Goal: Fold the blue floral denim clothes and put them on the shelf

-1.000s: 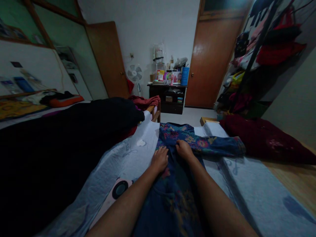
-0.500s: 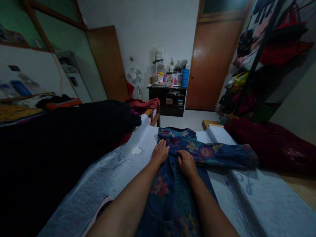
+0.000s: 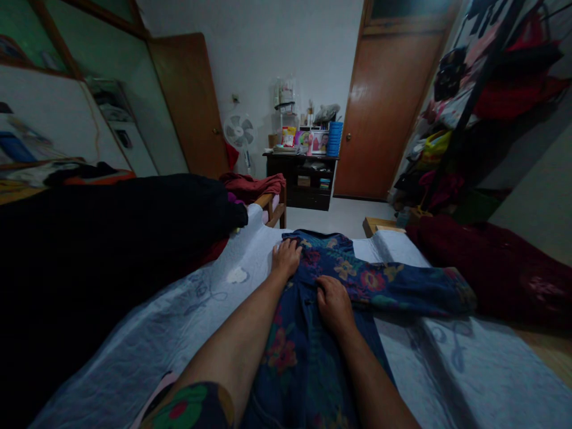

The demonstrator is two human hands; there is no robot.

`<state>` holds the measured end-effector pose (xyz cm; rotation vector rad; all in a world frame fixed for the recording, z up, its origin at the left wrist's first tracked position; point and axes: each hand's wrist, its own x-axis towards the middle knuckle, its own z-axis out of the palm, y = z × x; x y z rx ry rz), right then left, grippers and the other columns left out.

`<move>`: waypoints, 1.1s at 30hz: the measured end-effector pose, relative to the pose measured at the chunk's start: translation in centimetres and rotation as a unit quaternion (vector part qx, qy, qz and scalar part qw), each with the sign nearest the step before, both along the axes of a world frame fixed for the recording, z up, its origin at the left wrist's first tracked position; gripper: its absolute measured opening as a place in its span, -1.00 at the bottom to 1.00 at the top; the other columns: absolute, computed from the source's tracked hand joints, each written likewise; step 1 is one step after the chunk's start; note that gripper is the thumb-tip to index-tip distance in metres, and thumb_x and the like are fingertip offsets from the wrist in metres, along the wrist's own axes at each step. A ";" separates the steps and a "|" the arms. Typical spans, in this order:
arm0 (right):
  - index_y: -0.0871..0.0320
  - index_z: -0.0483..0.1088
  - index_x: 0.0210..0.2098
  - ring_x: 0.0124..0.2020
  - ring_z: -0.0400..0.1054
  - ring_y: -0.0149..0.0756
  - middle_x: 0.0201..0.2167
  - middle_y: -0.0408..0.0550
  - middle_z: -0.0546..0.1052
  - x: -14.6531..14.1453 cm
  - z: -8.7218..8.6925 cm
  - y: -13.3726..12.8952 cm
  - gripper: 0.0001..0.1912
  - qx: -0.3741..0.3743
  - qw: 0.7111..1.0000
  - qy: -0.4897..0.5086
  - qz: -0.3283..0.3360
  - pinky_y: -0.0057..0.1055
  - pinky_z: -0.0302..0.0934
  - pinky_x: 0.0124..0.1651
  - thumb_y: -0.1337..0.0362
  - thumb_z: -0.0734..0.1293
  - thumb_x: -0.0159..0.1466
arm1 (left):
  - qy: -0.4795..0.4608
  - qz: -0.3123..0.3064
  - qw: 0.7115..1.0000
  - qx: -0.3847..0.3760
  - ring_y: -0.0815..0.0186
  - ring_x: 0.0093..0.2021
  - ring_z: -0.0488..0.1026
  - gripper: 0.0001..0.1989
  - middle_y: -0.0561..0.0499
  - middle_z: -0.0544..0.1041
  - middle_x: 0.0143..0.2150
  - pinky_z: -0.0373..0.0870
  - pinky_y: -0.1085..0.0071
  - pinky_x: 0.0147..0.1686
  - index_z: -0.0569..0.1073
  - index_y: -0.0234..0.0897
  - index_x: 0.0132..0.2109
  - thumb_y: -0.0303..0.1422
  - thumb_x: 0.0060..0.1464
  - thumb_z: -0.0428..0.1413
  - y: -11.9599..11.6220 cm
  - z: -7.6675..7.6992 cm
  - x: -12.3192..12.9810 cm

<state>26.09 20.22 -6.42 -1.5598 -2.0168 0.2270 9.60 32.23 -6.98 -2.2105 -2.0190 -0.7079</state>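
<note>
A dark blue floral coat [image 3: 281, 351] lies spread on the pale bedspread, with one sleeve [image 3: 402, 286] stretched out to the right. At the coat's left shoulder edge, my left hand [image 3: 286, 259] rests on the fabric, its fingers extended and slightly apart. Lower and to the right, my right hand [image 3: 335, 304] presses on the chest part with fingers curled into the cloth; the fingertips are partly hidden. Creases run down the fabric between the two hands. The coat's other sleeve is not visible.
A large black cloth heap [image 3: 134, 238] covers the bed's left side. A dark red bundle [image 3: 491, 262] lies at the right. Beyond the pale bedspread [image 3: 218, 322] stand a wooden bed end [image 3: 281, 211], a fan [image 3: 240, 132] and a dark cabinet [image 3: 308, 199].
The view has shifted slightly, and a floral sleeve cuff now shows on my left forearm. Both hands stay on nearly the same spots of the coat.
</note>
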 end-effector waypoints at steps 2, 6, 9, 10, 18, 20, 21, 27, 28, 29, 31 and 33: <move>0.16 0.46 -0.01 0.11 0.30 -0.20 0.04 0.04 0.49 0.0 0.1 0.0 -0.64 0.001 1.000 0.002 0.000 -0.28 0.09 0.23 0.36 0.14 0.30 | -0.002 -0.005 1.000 0.020 0.15 0.16 0.32 -0.64 -0.17 0.43 0.12 0.12 0.14 0.21 0.38 -0.26 0.11 -0.27 0.32 -0.18 0.5 0.1 -0.1; 0.14 0.46 -0.02 0.11 0.30 -0.19 0.04 0.04 0.48 0.0 0.1 -0.1 -0.65 -0.009 1.000 0.001 -0.005 -0.27 0.09 0.23 0.35 0.15 0.29 | -0.008 0.012 1.000 0.021 0.15 0.06 0.38 -0.64 -0.16 0.47 0.02 0.24 0.23 0.10 0.38 -0.28 0.10 -0.41 0.28 -0.19 1.1 0.1 -0.4; 0.13 0.46 -0.02 0.11 0.30 -0.19 0.05 0.03 0.48 -0.2 0.2 -0.2 -0.64 -0.016 1.000 0.000 -0.008 -0.28 0.10 0.22 0.35 0.15 0.29 | -0.016 0.050 0.998 0.037 0.10 0.11 0.34 -0.62 -0.20 0.44 0.08 0.22 0.22 0.12 0.34 -0.30 0.14 -0.47 0.23 -0.17 1.2 -0.2 -0.4; 0.13 0.46 -0.02 0.10 0.30 -0.19 0.04 0.03 0.49 -0.3 0.4 -0.2 -0.64 -0.021 1.000 -0.008 -0.013 -0.29 0.11 0.21 0.36 0.14 0.28 | -0.021 0.066 0.997 0.039 0.10 0.12 0.33 -0.60 -0.21 0.43 0.09 0.21 0.22 0.13 0.32 -0.32 0.15 -0.48 0.21 -0.15 1.2 -0.3 -0.4; 0.14 0.55 -0.28 -0.18 0.46 -0.21 -0.24 0.02 0.60 1.1 5.5 4.7 -0.71 -0.169 0.979 -0.103 0.042 -0.40 0.24 -0.09 0.39 0.18 0.22 | -0.075 0.091 0.993 -0.020 0.07 0.15 0.34 -0.52 -0.27 0.43 0.10 0.22 0.18 0.12 0.22 -0.33 0.24 -0.48 0.16 -0.10 1.4 -0.2 -0.5; 0.17 0.52 -0.14 -0.07 0.44 -0.20 -0.12 0.04 0.58 1.9 5.9 6.7 -0.67 -0.132 0.989 -0.066 -0.010 -0.40 0.21 0.01 0.39 0.17 0.22 | -0.088 0.087 0.992 -0.028 0.08 0.16 0.34 -0.50 -0.25 0.42 0.12 0.22 0.18 0.12 0.19 -0.31 0.26 -0.47 0.16 -0.08 1.4 -0.1 -0.6; 0.21 0.48 -0.04 0.00 0.41 -0.19 -0.04 0.08 0.55 2.2 5.8 7.5 -0.62 -0.104 0.992 -0.042 -0.050 -0.40 0.19 0.07 0.40 0.16 0.23 | -0.094 0.085 0.992 -0.029 0.09 0.16 0.34 -0.49 -0.23 0.42 0.13 0.22 0.19 0.13 0.19 -0.29 0.26 -0.47 0.16 -0.07 1.5 -0.1 -0.7; 0.43 0.22 0.22 0.23 0.22 -0.08 0.18 0.29 0.35 3.7 2.2 9.8 -0.44 -0.030 0.981 0.019 -0.193 -0.29 0.08 0.23 0.46 0.11 0.22 | -0.161 0.086 0.982 -0.050 0.13 0.18 0.35 -0.48 -0.16 0.43 0.18 0.21 0.23 0.14 0.20 -0.24 0.26 -0.42 0.14 0.00 2.2 0.0 -1.6; 0.43 0.21 0.23 0.21 0.23 -0.06 0.17 0.30 0.36 3.9 1.7 9.8 -0.43 -0.034 0.980 0.019 -0.197 -0.27 0.10 0.22 0.46 0.11 0.22 | -0.177 0.097 0.978 -0.059 0.12 0.18 0.36 -0.49 -0.14 0.44 0.18 0.22 0.21 0.13 0.20 -0.20 0.25 -0.39 0.16 -0.01 2.5 0.0 -1.8; 0.43 0.20 0.23 0.19 0.26 -0.06 0.15 0.30 0.38 4.2 1.4 9.9 -0.43 -0.042 0.979 0.019 -0.197 -0.27 0.11 0.21 0.46 0.12 0.23 | -0.191 0.110 0.973 -0.067 0.11 0.17 0.37 -0.51 -0.13 0.45 0.17 0.23 0.20 0.11 0.21 -0.16 0.25 -0.36 0.17 -0.02 2.9 0.0 -1.9; 0.41 0.20 0.24 0.15 0.31 -0.08 0.12 0.27 0.42 4.6 1.2 9.9 -0.44 -0.060 0.979 0.016 -0.195 -0.30 0.14 0.18 0.47 0.12 0.24 | -0.209 0.134 0.966 -0.079 0.08 0.14 0.40 -0.54 -0.11 0.48 0.14 0.25 0.16 0.08 0.23 -0.11 0.24 -0.34 0.20 -0.04 3.7 0.0 -2.1; 0.39 0.22 0.23 0.11 0.34 -0.12 0.10 0.23 0.44 4.9 1.4 9.9 -0.45 -0.072 0.978 0.011 -0.195 -0.35 0.15 0.15 0.49 0.11 0.24 | -0.224 0.155 0.958 -0.086 0.06 0.11 0.43 -0.56 -0.12 0.52 0.09 0.26 0.13 0.06 0.24 -0.10 0.23 -0.33 0.22 -0.06 4.6 0.1 -2.3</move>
